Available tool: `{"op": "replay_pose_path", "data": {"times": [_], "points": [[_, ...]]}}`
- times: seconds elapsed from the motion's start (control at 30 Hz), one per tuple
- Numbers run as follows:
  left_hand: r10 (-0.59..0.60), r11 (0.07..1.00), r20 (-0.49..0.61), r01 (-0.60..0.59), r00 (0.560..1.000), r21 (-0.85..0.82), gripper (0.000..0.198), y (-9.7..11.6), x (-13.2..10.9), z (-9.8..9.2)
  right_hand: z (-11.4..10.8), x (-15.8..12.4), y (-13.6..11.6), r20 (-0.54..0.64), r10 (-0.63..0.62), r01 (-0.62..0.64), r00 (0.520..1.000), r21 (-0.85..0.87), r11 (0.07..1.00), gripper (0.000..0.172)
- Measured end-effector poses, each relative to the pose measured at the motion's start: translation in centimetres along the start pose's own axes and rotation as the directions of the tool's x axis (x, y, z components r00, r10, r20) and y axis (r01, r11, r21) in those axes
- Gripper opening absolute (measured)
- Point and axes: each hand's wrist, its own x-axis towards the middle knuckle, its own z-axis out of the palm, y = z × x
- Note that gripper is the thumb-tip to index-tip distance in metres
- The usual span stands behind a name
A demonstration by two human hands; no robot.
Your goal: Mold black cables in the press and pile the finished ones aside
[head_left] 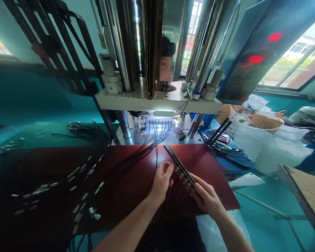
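Note:
My right hand (208, 196) grips the near end of a long dark strip (179, 164) that slants away to the upper left over the red mat (126, 182). Small metal connectors with black cables hang from the strip's left side. My left hand (162, 181) has its fingers curled and pinched at one of these connectors beside the strip. Black cables (154, 140) run from the strip area back under the press machine (157, 99).
A bundle of black cables with white plug ends (78, 175) lies on the left of the mat. White bags (267, 147) and boxes sit at the right. A second person stands behind the machine. A cardboard sheet (309, 192) lies at the far right.

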Motion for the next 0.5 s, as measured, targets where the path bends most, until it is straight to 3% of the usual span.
{"op": "replay_pose_path", "data": {"times": [0.13, 0.3, 0.5], "points": [[0.003, 0.999, 0.007, -0.004, 1.0, 0.053, 0.029, -0.2, 0.1, -0.3, -0.1, -0.2, -0.4, -0.082, 0.013, -0.012, 0.997, 0.015, 1.0, 0.038], [0.013, 0.996, -0.007, -0.012, 1.0, 0.089, 0.028, 0.5, 0.3, -0.3, 0.0, -0.1, -0.5, -0.003, 0.012, -0.012, 1.0, 0.02, 1.0, 0.037], [0.032, 0.99, 0.009, -0.033, 0.999, 0.138, 0.029, 0.9, 0.7, -0.7, 0.2, -0.2, -0.5, -0.009, 0.064, -0.063, 0.998, 0.057, 0.996, 0.039]]}}
